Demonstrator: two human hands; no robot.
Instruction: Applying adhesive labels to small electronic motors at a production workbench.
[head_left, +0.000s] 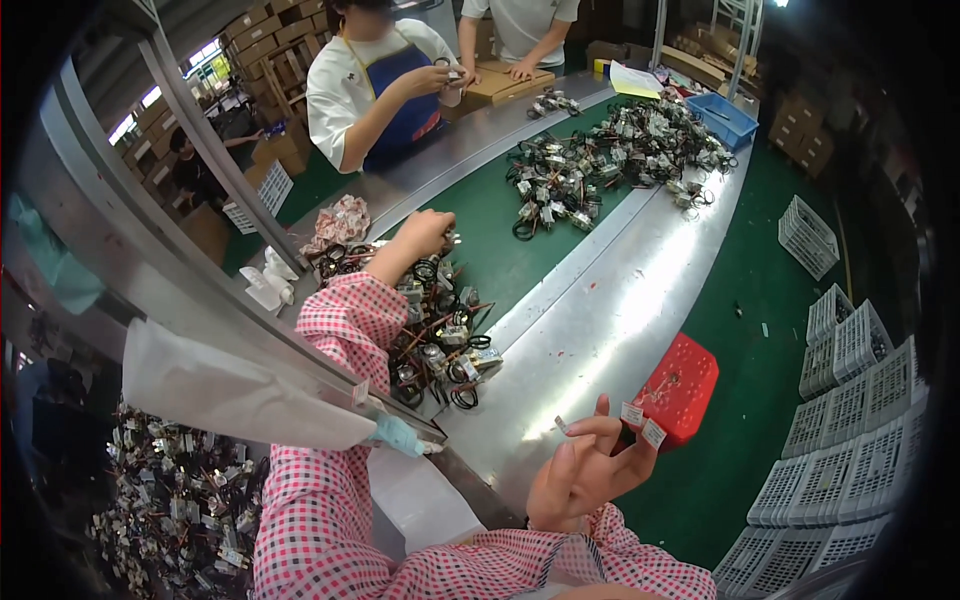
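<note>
Over the far end of the near pile of small wired metal parts (440, 335), my left hand (425, 234) reaches out with its fingers curled in. Small pale bits show at its fingertips, but what it holds is mostly hidden. My right hand (585, 478) is raised above the near part of the metal table edge, palm up, its fingers apart. Small white labels (632, 412) cling to its fingertips, one of them on the index finger. Just beyond these fingers is a red plastic box (684, 388) with a dimpled surface.
A larger heap of wired parts (625, 150) lies on the green belt (500, 245), near a blue tray (725, 120). A co-worker (385, 90) handles a part across the table. White crates (850, 400) stack at right. A metal post (260, 290) rises at left.
</note>
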